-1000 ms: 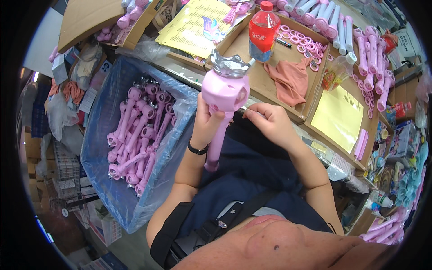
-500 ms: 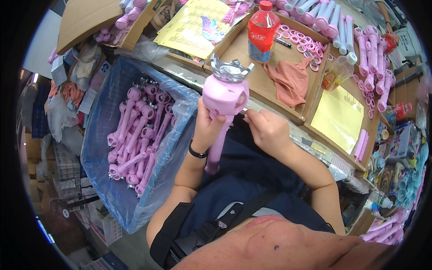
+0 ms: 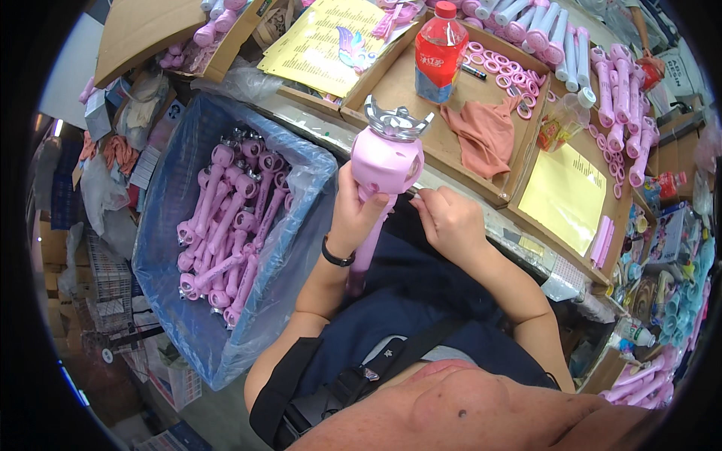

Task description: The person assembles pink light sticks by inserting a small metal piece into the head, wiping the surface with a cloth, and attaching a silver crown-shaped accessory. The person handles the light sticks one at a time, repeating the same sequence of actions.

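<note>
A pink toy wand [image 3: 388,161] with a rounded head and a silver crown stands nearly upright in front of me. Below its head, the fingers of my left hand [image 3: 355,214] are wrapped round the wand. My right hand [image 3: 451,222] is pinched close beside the wand's head, on its right side. A small thin dark tip shows at those fingertips; its kind I cannot make out. The lower handle hangs down before my dark clothing.
To the left, a blue plastic-lined bin [image 3: 169,225] holds many pink wands. On the bench, a cardboard tray [image 3: 391,83] carries a red-capped bottle [image 3: 440,56], an orange cloth [image 3: 481,135] and pink rings. Yellow sheets [image 3: 565,197] lie at right.
The wand and my left hand have shifted slightly right, and the crown has turned to show more of its front. My right hand has moved slightly and stays beside the wand.
</note>
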The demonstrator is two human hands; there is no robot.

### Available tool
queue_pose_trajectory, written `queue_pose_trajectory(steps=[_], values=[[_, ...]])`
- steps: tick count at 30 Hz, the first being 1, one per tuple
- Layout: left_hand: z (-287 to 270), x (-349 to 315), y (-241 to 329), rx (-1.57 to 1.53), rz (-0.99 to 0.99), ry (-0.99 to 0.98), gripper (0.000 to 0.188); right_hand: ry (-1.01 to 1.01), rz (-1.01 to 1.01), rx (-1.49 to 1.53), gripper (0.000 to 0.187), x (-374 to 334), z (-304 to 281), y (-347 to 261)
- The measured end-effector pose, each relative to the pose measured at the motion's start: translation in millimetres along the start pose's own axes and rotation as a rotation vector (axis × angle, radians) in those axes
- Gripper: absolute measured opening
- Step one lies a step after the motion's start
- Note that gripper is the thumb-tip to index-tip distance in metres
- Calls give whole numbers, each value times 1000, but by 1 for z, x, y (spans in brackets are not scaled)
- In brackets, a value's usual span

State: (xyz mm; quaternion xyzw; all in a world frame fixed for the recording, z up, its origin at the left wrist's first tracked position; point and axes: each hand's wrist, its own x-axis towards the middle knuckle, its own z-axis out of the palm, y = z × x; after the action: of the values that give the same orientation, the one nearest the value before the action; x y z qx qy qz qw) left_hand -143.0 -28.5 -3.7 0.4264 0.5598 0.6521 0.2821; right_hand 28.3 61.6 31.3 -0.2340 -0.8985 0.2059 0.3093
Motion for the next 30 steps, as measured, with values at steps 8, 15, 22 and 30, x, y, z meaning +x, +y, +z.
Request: queue_pose_trajectory(steps=[8, 15, 22, 30], values=[[-4, 0, -1, -81, -61, -82, 73, 34, 45, 455, 13, 9, 11, 14], [-1, -3, -4, -48, -115, -16, 81, 39, -12, 46, 17, -4, 13, 10], [-7, -5, 8, 282, 313, -107, 90, -816, 945, 1457, 28, 3, -8, 25], [-6, -8, 13, 222, 278, -129, 93, -499, 543, 1094, 29, -6, -2, 16]])
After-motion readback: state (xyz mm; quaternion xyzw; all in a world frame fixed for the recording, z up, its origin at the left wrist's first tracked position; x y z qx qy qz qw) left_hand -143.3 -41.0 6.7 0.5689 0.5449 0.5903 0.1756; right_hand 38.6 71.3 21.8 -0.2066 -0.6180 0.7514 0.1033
